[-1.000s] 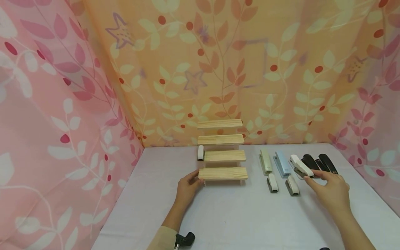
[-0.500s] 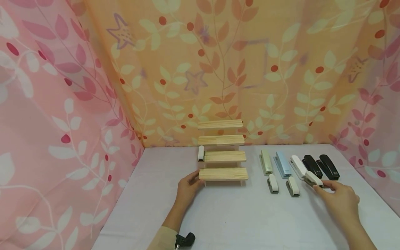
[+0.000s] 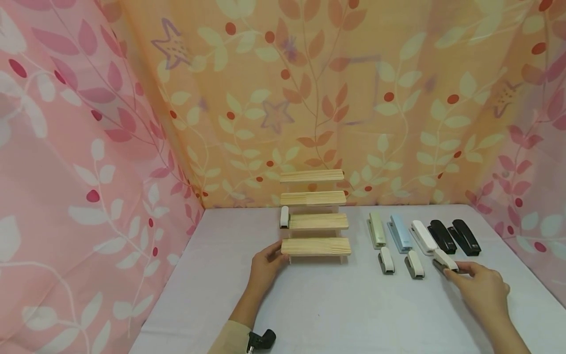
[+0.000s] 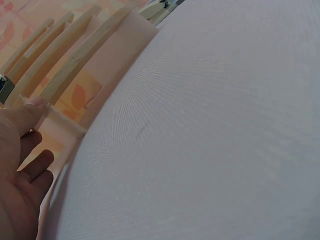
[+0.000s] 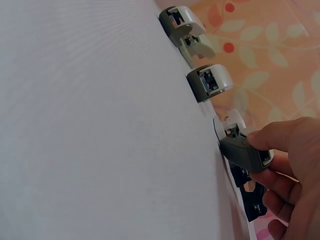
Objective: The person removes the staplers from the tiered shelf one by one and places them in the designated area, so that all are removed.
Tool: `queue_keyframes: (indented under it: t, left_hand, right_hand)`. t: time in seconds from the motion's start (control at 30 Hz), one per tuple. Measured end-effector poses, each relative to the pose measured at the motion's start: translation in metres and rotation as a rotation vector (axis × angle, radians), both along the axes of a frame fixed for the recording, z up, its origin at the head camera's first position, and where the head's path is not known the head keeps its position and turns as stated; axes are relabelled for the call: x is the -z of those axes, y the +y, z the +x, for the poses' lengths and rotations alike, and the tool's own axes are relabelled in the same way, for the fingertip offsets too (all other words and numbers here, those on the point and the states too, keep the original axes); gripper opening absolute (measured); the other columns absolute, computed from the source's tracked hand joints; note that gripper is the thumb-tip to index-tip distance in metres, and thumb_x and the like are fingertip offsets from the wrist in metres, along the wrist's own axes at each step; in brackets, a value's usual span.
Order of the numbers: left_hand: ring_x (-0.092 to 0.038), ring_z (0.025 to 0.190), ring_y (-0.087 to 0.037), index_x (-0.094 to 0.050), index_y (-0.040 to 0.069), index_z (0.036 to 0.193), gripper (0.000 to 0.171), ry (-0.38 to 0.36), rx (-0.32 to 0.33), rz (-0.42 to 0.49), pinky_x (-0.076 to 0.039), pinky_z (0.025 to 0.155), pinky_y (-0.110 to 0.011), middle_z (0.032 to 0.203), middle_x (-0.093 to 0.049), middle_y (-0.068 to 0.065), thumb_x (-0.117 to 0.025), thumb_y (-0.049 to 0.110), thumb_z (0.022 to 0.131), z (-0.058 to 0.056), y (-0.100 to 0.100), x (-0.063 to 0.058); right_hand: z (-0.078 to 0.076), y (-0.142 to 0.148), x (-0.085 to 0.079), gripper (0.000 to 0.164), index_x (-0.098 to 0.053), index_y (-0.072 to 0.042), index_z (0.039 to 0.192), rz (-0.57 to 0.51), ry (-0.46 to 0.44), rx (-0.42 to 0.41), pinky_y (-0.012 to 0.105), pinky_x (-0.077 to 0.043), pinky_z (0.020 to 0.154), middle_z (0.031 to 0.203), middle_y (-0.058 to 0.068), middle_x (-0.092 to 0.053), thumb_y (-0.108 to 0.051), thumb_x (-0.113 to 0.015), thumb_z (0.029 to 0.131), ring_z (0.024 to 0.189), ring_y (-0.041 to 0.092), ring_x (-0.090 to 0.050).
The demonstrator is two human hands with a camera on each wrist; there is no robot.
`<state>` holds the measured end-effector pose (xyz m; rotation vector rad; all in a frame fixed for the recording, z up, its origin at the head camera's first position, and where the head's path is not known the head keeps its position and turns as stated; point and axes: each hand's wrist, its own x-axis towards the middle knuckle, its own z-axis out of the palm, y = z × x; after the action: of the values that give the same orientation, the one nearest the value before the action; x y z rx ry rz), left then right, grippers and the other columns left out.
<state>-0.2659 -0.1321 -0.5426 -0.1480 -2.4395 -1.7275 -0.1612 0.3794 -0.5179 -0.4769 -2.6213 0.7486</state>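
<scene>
My right hand (image 3: 484, 290) pinches a small white-and-grey stapler (image 3: 445, 260) by its near end, between thumb and fingers. In the right wrist view, its dark grey base (image 5: 245, 154) faces the camera, tilted near the tabletop. Two similar small staplers (image 3: 386, 260) stand to its left. Behind them are longer staplers: a green one (image 3: 376, 230), a blue one (image 3: 400, 233), a white one (image 3: 423, 237) and two black ones (image 3: 464, 237). My left hand (image 3: 267, 268) grips the left end of a four-step wooden rack (image 3: 316, 247); its thumb touches the lowest plank (image 4: 75, 67) in the left wrist view.
Another small white stapler (image 3: 284, 217) stands at the left end of the rack's second step from the bottom. A white cloth covers the table (image 3: 336, 309). Patterned curtains (image 3: 274, 98) hang behind and at both sides.
My right hand has moved right and toward me with the small stapler, from over the long white stapler to in front of the long ones. The left hand stays at the rack.
</scene>
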Motion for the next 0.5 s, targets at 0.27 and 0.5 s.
queue_keyframes:
  t: [0.27,0.5]
  left_hand:
    - [-0.060,0.131,-0.024,-0.070,0.020,0.133,0.057,0.032,0.002,0.002,-0.049,0.110,-0.047,0.134,-0.069,0.003,-0.083,0.042,0.082,-0.0014,-0.0005,0.0001]
    - [-0.060,0.132,-0.026,-0.069,0.015,0.134,0.055,0.062,0.032,0.022,-0.049,0.110,-0.047,0.135,-0.069,-0.001,-0.083,0.038,0.085,-0.0026,-0.0012,0.0033]
  right_hand:
    - [-0.0015,0.0008,0.0032,0.052,-0.068,0.007,0.114,-0.011,-0.014,-0.016,0.057,-0.026,0.075,0.108,0.032,-0.070,-0.034,-0.082,0.086,0.094,0.047,-0.054]
    - [-0.0037,0.0023,0.0090,0.061,-0.065,0.009,0.114,-0.024,-0.085,-0.017,0.060,-0.029,0.078,0.101,0.030,-0.071,-0.039,-0.085,0.083,0.094,0.047,-0.055]
